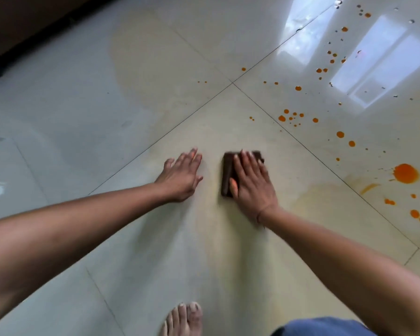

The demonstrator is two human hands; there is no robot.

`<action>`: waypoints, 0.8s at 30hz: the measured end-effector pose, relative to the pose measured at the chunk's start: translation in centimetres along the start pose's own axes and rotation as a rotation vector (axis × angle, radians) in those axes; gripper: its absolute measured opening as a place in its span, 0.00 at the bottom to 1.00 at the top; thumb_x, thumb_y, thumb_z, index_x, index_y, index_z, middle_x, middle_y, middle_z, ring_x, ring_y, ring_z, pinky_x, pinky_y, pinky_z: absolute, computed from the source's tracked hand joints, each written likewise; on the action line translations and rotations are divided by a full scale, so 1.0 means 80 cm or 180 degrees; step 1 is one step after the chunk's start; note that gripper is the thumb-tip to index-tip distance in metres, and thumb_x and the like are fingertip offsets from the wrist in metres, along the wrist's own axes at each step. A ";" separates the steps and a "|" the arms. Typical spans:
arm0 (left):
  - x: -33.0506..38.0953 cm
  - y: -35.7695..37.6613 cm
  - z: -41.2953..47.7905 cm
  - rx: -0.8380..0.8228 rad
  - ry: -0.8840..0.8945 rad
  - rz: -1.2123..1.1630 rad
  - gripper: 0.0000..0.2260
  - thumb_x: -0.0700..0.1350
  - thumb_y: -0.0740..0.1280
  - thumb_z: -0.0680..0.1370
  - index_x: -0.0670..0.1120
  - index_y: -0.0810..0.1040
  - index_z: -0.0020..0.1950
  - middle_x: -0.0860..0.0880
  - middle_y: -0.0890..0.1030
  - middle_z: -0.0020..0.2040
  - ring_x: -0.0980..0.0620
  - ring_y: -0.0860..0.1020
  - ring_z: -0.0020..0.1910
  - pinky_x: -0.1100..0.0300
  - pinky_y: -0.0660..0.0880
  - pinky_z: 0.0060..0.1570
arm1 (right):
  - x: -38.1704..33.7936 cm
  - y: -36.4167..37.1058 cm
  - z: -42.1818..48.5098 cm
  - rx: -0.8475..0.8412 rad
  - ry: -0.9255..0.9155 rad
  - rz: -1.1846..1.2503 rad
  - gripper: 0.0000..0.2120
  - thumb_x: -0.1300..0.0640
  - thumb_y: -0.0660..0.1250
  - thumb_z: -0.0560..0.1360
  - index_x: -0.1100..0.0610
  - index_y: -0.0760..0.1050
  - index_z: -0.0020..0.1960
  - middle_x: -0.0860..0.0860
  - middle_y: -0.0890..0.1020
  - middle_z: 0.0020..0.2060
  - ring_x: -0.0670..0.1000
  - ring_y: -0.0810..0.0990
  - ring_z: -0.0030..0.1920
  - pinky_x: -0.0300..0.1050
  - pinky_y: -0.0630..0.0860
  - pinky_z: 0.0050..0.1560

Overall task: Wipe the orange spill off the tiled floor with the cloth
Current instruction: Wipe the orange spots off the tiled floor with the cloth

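Note:
A dark brown folded cloth [228, 173] lies flat on the glossy pale tiled floor [131, 105]. My right hand [252, 183] presses on top of it, palm down, fingers spread over its right half. My left hand [182, 177] rests flat on the bare tile just left of the cloth, fingers apart, holding nothing. The orange spill lies to the right: a large blob [406, 173] and several scattered drops [294, 117] reaching toward the far right. A faint yellowish smear [325, 197] covers the tile around and right of the cloth.
A bare foot [184, 318] stands at the bottom edge, with blue clothing [325, 327] beside it. A dark wall base or furniture edge [22, 32] runs along the top left. A window's bright reflection [378, 69] shines on the tiles at top right.

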State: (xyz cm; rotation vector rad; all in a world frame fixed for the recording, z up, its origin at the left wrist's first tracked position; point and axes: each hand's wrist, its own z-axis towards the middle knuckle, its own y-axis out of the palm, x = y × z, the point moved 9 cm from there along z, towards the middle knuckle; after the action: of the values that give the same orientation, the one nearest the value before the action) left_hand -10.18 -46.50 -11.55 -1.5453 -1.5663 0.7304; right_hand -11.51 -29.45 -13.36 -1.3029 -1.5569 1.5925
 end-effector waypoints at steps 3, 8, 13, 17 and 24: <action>0.009 -0.033 0.055 0.0287 -0.0196 -0.0344 0.27 0.54 0.50 0.83 0.45 0.47 0.79 0.47 0.44 0.79 0.46 0.47 0.78 0.46 0.49 0.73 | 0.002 -0.008 -0.033 0.0050 0.0062 -0.0049 0.31 0.45 0.51 0.79 0.57 0.53 0.78 0.56 0.54 0.78 0.53 0.49 0.78 0.52 0.49 0.76; -0.006 -0.037 0.079 0.0821 -0.0237 -0.0300 0.26 0.55 0.51 0.82 0.45 0.56 0.77 0.47 0.55 0.78 0.48 0.54 0.76 0.48 0.52 0.71 | 0.011 -0.004 -0.077 -0.0180 -0.0742 -0.0264 0.31 0.44 0.52 0.79 0.55 0.55 0.78 0.55 0.58 0.77 0.52 0.49 0.78 0.50 0.48 0.75; -0.034 -0.034 0.086 0.1287 0.0321 -0.0228 0.24 0.52 0.51 0.80 0.46 0.66 0.74 0.48 0.66 0.75 0.48 0.65 0.72 0.50 0.60 0.67 | -0.006 -0.016 0.075 0.0240 0.0396 -0.0055 0.32 0.44 0.50 0.77 0.57 0.54 0.78 0.56 0.55 0.78 0.54 0.50 0.78 0.52 0.48 0.76; -0.033 -0.035 0.087 0.1157 0.0335 -0.0273 0.23 0.50 0.52 0.80 0.46 0.66 0.74 0.48 0.66 0.74 0.49 0.65 0.72 0.52 0.57 0.67 | -0.014 -0.005 -0.063 -0.0256 0.0155 -0.0117 0.32 0.44 0.54 0.78 0.55 0.52 0.79 0.54 0.51 0.78 0.54 0.51 0.78 0.54 0.54 0.74; -0.033 -0.034 0.096 0.0955 0.0364 -0.0205 0.23 0.50 0.56 0.78 0.45 0.67 0.72 0.46 0.68 0.73 0.48 0.65 0.70 0.50 0.58 0.66 | 0.012 -0.031 0.067 -0.0055 0.0845 -0.0146 0.33 0.44 0.49 0.78 0.57 0.52 0.79 0.56 0.53 0.78 0.54 0.49 0.78 0.52 0.49 0.75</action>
State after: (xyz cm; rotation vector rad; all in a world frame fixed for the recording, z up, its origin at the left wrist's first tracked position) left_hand -18.33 -48.37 -13.56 -1.2879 -1.3476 0.7872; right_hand -17.26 -30.43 -12.03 -1.4133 -1.4279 1.3199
